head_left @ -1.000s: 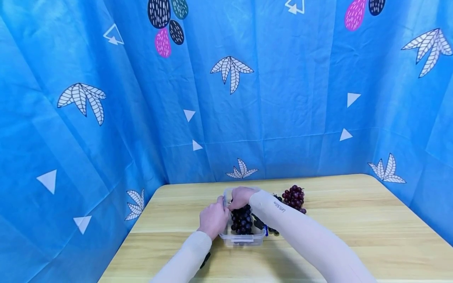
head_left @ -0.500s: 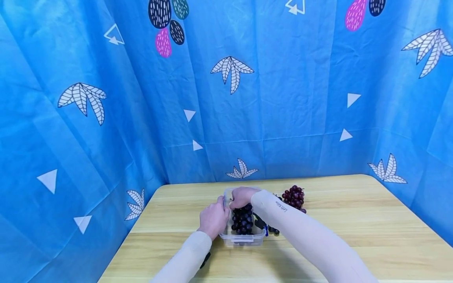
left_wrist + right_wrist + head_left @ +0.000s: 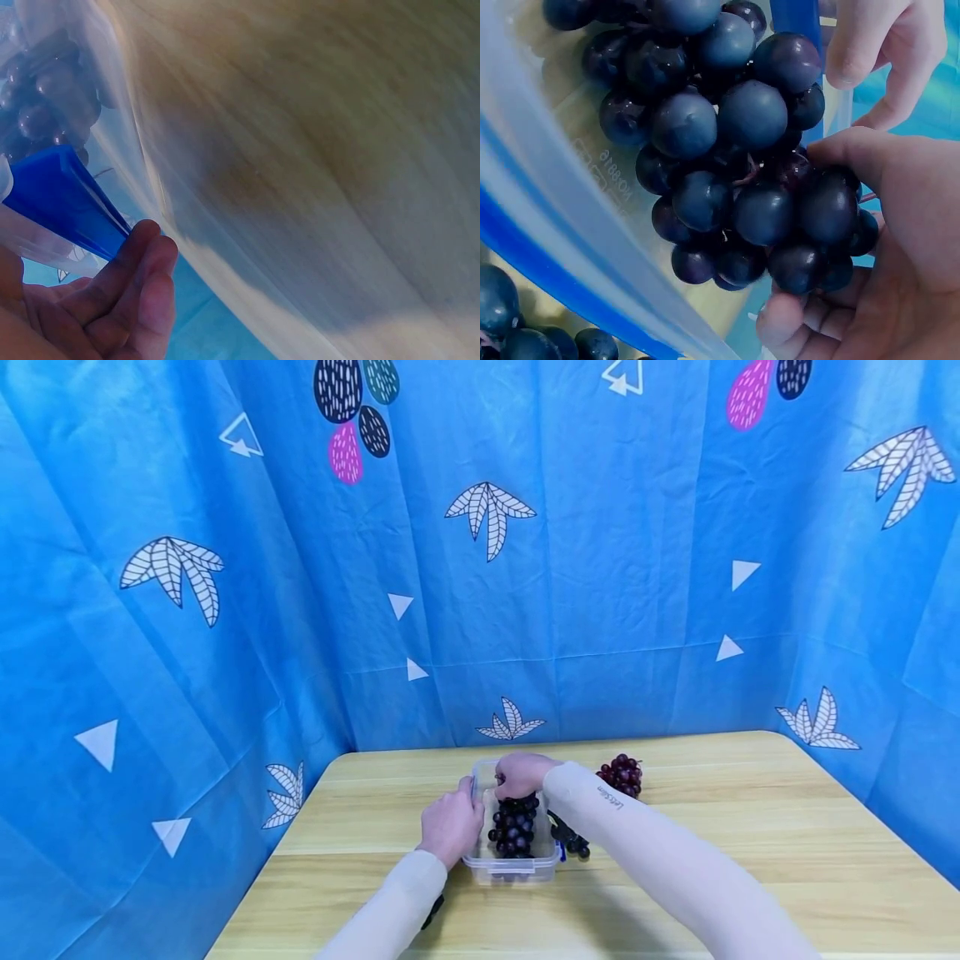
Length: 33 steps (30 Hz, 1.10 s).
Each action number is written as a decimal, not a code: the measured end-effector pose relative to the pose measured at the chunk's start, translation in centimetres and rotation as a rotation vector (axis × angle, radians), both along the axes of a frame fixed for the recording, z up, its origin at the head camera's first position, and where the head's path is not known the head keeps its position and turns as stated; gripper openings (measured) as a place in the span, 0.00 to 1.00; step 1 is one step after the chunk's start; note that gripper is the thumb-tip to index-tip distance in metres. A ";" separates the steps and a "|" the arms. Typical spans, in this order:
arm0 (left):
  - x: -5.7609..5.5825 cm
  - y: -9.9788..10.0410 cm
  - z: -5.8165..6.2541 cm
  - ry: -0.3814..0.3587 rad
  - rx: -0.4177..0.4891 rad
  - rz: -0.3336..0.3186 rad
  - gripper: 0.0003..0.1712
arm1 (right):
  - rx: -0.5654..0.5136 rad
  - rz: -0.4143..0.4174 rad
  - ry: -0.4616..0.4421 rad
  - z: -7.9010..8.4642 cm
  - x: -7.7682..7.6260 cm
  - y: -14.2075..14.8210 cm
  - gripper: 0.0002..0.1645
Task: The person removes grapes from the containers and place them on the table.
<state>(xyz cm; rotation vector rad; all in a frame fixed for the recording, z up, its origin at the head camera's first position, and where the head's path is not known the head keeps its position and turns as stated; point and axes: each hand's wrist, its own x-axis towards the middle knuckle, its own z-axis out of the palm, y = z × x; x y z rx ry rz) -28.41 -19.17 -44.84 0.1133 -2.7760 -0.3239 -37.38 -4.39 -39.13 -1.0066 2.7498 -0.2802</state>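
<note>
A clear plastic box (image 3: 512, 868) with blue side latches stands on the table, a bunch of dark grapes (image 3: 513, 827) inside it. My left hand (image 3: 452, 820) grips the box's left side; in the left wrist view its fingers (image 3: 154, 289) are curled beside a blue latch (image 3: 67, 199). Over the far part of the box, my right hand (image 3: 522, 777) holds the stem end of the bunch. Up close in the right wrist view, the thumb and fingers (image 3: 784, 319) are around the grapes (image 3: 731, 206), partly hidden by them.
To the right of the box lie more dark grapes (image 3: 573, 845), partly behind the right sleeve. A bunch of red grapes (image 3: 622, 773) lies farther back on the wooden table (image 3: 720, 810). A blue patterned curtain (image 3: 600, 568) surrounds the table's back and sides.
My right hand has shifted slightly right over the box, and its sleeve now covers more of the red grapes. The left hand stays at the box's side.
</note>
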 end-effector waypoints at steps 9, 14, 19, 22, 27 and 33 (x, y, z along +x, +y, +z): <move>-0.2 0.0 -0.2 0.000 0.007 -0.007 0.27 | -0.068 0.012 0.001 0.8 1.0 0.9 0.13; -0.4 0.0 -0.3 -0.003 0.008 0.002 0.27 | -0.071 0.037 0.020 1.5 1.3 1.3 0.11; -0.2 0.0 -0.2 -0.008 0.009 0.007 0.28 | -0.074 0.048 0.036 2.3 1.9 1.7 0.10; -0.1 0.1 -0.1 -0.012 0.012 0.008 0.28 | -0.082 0.049 0.041 2.7 2.3 2.0 0.09; 0.2 0.1 0.0 -0.012 0.014 0.007 0.27 | -0.124 0.062 0.061 3.3 2.8 2.6 0.08; 0.1 0.1 0.0 -0.010 0.009 0.002 0.27 | -0.200 0.093 0.064 4.5 3.3 3.5 0.06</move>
